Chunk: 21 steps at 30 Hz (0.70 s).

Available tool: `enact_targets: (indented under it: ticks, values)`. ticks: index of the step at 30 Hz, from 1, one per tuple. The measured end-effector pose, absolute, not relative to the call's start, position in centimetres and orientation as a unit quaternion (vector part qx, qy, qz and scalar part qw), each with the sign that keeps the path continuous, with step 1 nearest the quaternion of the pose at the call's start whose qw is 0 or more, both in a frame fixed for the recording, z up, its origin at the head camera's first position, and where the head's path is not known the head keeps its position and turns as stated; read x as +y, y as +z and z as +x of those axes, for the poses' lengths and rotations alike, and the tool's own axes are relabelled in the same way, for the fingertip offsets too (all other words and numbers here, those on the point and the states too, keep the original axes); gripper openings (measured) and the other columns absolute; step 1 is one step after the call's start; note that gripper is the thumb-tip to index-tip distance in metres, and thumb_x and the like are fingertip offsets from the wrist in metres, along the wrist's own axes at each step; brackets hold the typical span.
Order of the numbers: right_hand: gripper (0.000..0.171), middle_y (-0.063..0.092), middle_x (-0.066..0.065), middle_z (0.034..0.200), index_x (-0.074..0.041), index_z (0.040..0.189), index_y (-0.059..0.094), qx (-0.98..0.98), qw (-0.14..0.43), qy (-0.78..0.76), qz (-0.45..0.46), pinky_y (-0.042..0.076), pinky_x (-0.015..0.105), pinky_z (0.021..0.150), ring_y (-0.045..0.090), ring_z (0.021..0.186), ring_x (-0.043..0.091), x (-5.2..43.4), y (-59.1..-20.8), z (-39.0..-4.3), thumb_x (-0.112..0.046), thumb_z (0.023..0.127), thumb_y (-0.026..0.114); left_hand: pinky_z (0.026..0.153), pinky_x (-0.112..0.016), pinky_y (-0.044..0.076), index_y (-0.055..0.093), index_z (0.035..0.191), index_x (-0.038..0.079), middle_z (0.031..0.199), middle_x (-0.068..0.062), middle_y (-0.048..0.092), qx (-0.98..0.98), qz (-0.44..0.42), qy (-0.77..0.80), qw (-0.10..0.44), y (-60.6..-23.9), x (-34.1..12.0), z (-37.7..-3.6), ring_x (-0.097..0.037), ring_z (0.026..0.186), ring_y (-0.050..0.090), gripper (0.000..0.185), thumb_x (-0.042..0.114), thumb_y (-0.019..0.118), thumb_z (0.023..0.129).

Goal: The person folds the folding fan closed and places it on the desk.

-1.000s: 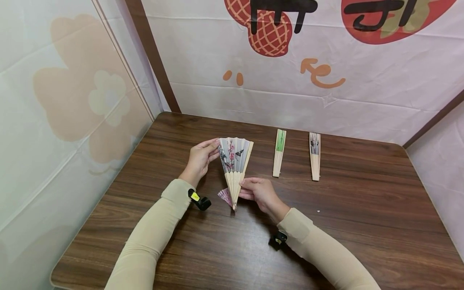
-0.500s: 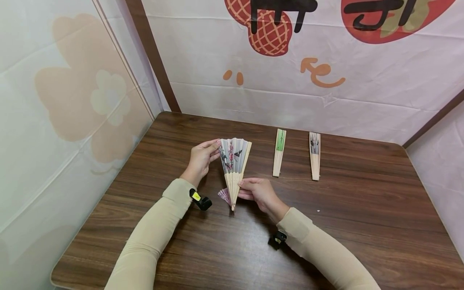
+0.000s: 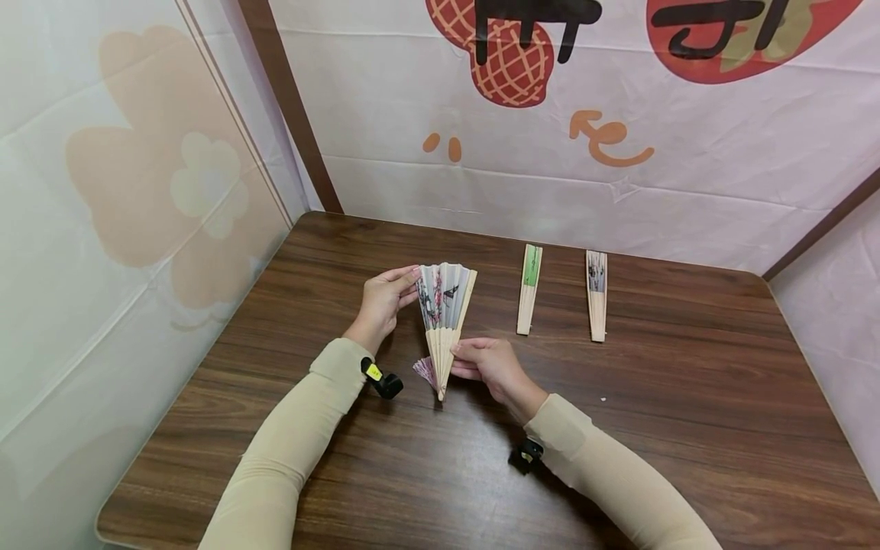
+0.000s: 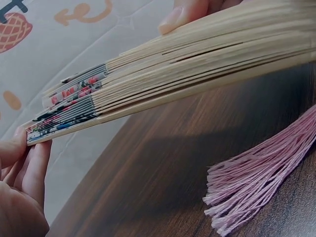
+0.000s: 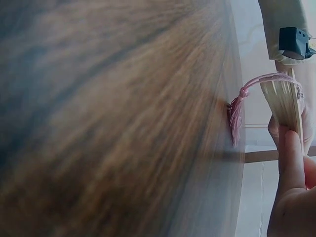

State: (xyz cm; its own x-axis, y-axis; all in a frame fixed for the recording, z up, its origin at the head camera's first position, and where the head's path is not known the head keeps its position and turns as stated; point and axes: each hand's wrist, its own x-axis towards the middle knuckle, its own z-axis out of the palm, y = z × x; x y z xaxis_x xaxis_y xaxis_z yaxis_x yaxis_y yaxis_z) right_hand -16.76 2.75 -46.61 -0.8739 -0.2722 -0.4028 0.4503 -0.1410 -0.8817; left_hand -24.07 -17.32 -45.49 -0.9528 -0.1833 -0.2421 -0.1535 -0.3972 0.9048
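A partly spread folding fan (image 3: 445,305) with grey cloth, pink blossoms and pale wooden ribs is held between both hands over the table. My left hand (image 3: 382,304) pinches the upper left corner of the cloth; the left wrist view shows thumb and fingers on the fan's end (image 4: 61,118). Lower down on the right edge, my right hand (image 3: 490,365) grips the ribs between thumb and fingers. From the pivot end dangles a pink tassel (image 4: 261,173), its tip hanging by the tabletop in the right wrist view.
Two folded fans lie towards the back: one with green cloth (image 3: 532,267), the other with grey patterned cloth (image 3: 596,275) to its right. The brown wooden table (image 3: 687,428) meets a printed curtain (image 3: 385,99) behind and a flowered one (image 3: 137,229) on the left.
The fan has narrowed slightly, its right edge and pivot end shifting a little left. The left hand has moved very slightly right; the two folded fans stay put.
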Motion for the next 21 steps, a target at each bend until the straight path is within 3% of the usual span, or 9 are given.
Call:
enact_targets:
  ticks: [8, 12, 21]
  values:
    - [0.026, 0.072, 0.003, 0.077, 0.02, 0.116, 0.061, 0.613, 0.241, -0.749, 0.072, 0.065, 0.028, 0.072, 0.071, 0.07, 0.012, 2.69, -46.59, -16.78, 0.007, 0.093, 0.06, 0.066, -0.018, 0.062, 0.075, 0.096, 0.007, 0.077, 0.006, 0.075, -0.551, 0.158, -0.819, 0.014, -45.37, -17.15, -23.99, -0.006, 0.067, 0.069, 0.008, 0.004, 0.069, 0.093]
    - [0.027, 0.073, 0.003, 0.078, 0.02, 0.116, 0.061, 0.615, 0.243, -0.747, 0.072, 0.065, 0.028, 0.073, 0.071, 0.07, 0.012, 2.65, -46.44, -16.71, 0.007, 0.093, 0.06, 0.066, -0.018, 0.062, 0.073, 0.108, 0.0, 0.076, 0.007, 0.074, -0.553, 0.16, -0.817, 0.013, -45.3, -16.95, -24.01, -0.005, 0.067, 0.069, 0.017, 0.004, 0.069, 0.093]
    - [0.026, 0.074, 0.004, 0.08, 0.016, 0.116, 0.064, 0.607, 0.264, -0.745, 0.084, 0.065, 0.034, 0.076, 0.073, 0.073, 0.016, 2.82, -46.55, -16.86, 0.007, 0.092, 0.062, 0.066, -0.019, 0.063, 0.075, 0.087, 0.012, 0.078, 0.005, 0.075, -0.558, 0.15, -0.816, 0.012, -45.3, -16.64, -24.24, -0.007, 0.068, 0.07, 0.011, 0.004, 0.07, 0.092]
